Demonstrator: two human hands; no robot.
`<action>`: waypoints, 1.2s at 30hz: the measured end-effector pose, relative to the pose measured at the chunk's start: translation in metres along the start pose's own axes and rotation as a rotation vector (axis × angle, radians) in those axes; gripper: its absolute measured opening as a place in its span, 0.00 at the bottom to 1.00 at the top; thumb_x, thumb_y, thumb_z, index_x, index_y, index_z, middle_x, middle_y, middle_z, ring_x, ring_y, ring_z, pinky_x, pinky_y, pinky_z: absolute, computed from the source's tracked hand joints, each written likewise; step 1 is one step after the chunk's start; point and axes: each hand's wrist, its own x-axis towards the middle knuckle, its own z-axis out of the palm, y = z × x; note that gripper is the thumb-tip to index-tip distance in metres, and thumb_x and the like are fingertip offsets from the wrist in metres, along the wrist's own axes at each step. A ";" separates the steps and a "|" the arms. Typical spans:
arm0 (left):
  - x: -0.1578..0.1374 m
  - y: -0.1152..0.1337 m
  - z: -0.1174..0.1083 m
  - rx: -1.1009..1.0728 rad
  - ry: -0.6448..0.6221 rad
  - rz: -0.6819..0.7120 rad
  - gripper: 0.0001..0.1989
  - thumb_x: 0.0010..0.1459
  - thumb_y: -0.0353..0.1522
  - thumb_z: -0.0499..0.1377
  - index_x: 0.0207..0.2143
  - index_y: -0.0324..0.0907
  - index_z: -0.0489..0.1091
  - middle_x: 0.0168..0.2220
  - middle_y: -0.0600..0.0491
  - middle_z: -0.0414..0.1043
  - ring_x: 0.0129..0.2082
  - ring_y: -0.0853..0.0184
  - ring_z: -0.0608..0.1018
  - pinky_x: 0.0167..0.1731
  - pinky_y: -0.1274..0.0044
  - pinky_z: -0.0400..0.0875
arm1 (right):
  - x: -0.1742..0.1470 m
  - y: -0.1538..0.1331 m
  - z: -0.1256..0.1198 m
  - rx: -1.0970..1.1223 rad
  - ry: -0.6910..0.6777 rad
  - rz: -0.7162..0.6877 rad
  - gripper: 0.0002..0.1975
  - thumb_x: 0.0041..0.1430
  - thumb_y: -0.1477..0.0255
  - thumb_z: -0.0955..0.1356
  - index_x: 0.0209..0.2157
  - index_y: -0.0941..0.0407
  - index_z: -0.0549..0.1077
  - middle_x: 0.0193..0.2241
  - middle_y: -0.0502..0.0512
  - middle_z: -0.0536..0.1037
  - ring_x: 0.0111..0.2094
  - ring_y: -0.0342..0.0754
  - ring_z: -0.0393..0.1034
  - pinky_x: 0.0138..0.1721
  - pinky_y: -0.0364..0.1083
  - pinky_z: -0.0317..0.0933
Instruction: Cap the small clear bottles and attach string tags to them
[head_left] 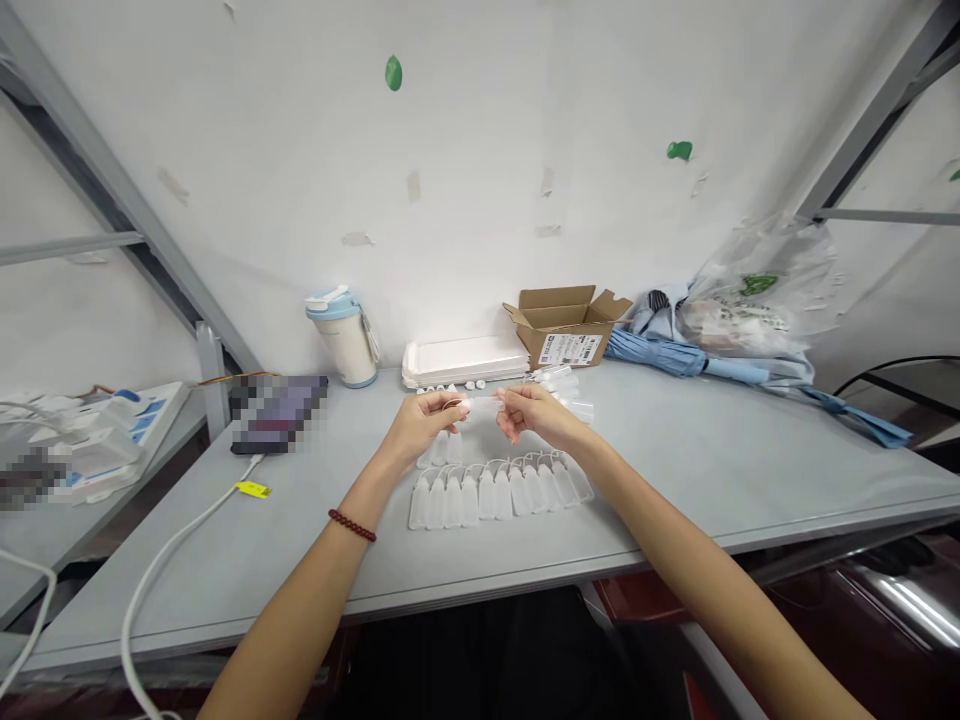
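Note:
Above the grey table, a small translucent plastic bottle (484, 404) is held level between my two hands. My left hand (424, 424) pinches its white-capped end, where a thin cord loop shows. The opposite end is gripped between the thumb and fingers of my right hand (538, 412). Below my hands, a row of similar small bottles (495, 493) with white cord loops lies side by side. A few more bottles (442, 450) lie behind that row, partly hidden by my left hand. Small white caps (470, 385) and loose bottles (581, 410) lie beyond my hands.
White flat trays (465, 360) are stacked by the wall, beside an open cardboard box (568, 325). A tumbler (345, 340) stands at back left, near a phone-like device (281, 412) with a white cable (180, 540). A folded blue umbrella (660, 355) and plastic bag (772, 290) lie right.

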 end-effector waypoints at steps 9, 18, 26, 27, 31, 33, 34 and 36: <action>0.003 -0.003 0.001 -0.041 0.048 -0.032 0.15 0.43 0.40 0.65 0.29 0.37 0.75 0.28 0.50 0.72 0.30 0.66 0.73 0.28 0.76 0.69 | 0.002 0.003 0.000 0.001 0.054 -0.037 0.17 0.51 0.59 0.69 0.35 0.57 0.66 0.23 0.52 0.76 0.20 0.42 0.69 0.23 0.42 0.63; 0.002 -0.001 0.003 -0.059 0.053 -0.028 0.16 0.41 0.39 0.67 0.31 0.37 0.75 0.27 0.51 0.73 0.31 0.66 0.74 0.32 0.74 0.69 | 0.004 0.008 -0.003 -0.076 0.081 -0.171 0.17 0.47 0.61 0.72 0.32 0.59 0.70 0.21 0.50 0.74 0.18 0.41 0.67 0.22 0.43 0.61; 0.003 -0.005 0.005 -0.074 0.073 -0.012 0.16 0.38 0.36 0.69 0.31 0.37 0.76 0.28 0.53 0.72 0.29 0.69 0.73 0.37 0.73 0.69 | 0.004 0.007 -0.003 -0.122 0.123 -0.125 0.17 0.47 0.59 0.70 0.24 0.59 0.69 0.19 0.51 0.73 0.17 0.41 0.66 0.22 0.43 0.60; 0.004 -0.006 0.004 -0.087 0.067 -0.011 0.16 0.38 0.36 0.69 0.31 0.37 0.76 0.28 0.53 0.72 0.30 0.69 0.73 0.37 0.73 0.69 | 0.004 0.007 -0.003 -0.111 0.124 -0.133 0.16 0.47 0.59 0.71 0.25 0.59 0.69 0.19 0.51 0.73 0.17 0.41 0.66 0.22 0.43 0.60; 0.004 -0.005 0.005 -0.135 0.036 -0.022 0.15 0.43 0.40 0.66 0.30 0.37 0.75 0.29 0.51 0.73 0.32 0.66 0.74 0.35 0.73 0.71 | 0.004 0.006 -0.001 -0.051 0.114 -0.190 0.16 0.45 0.63 0.72 0.33 0.59 0.71 0.23 0.51 0.75 0.21 0.42 0.67 0.24 0.43 0.62; 0.003 -0.004 0.005 -0.131 0.023 -0.037 0.15 0.46 0.41 0.64 0.28 0.37 0.75 0.28 0.50 0.72 0.32 0.66 0.74 0.34 0.74 0.71 | 0.003 0.005 -0.001 -0.044 0.103 -0.211 0.17 0.44 0.65 0.73 0.35 0.58 0.71 0.24 0.51 0.75 0.22 0.42 0.68 0.25 0.43 0.62; 0.003 -0.003 0.004 -0.123 0.019 -0.046 0.16 0.46 0.42 0.64 0.27 0.36 0.75 0.28 0.49 0.72 0.32 0.66 0.74 0.33 0.74 0.71 | 0.003 0.005 -0.001 -0.043 0.102 -0.221 0.17 0.44 0.65 0.73 0.36 0.58 0.71 0.25 0.51 0.76 0.23 0.42 0.68 0.25 0.44 0.62; 0.002 -0.003 0.004 -0.097 0.005 -0.071 0.17 0.47 0.43 0.64 0.27 0.36 0.74 0.28 0.48 0.72 0.31 0.66 0.74 0.31 0.75 0.71 | 0.003 0.005 -0.001 -0.045 0.102 -0.240 0.17 0.44 0.66 0.73 0.36 0.57 0.71 0.26 0.51 0.76 0.24 0.43 0.69 0.25 0.44 0.63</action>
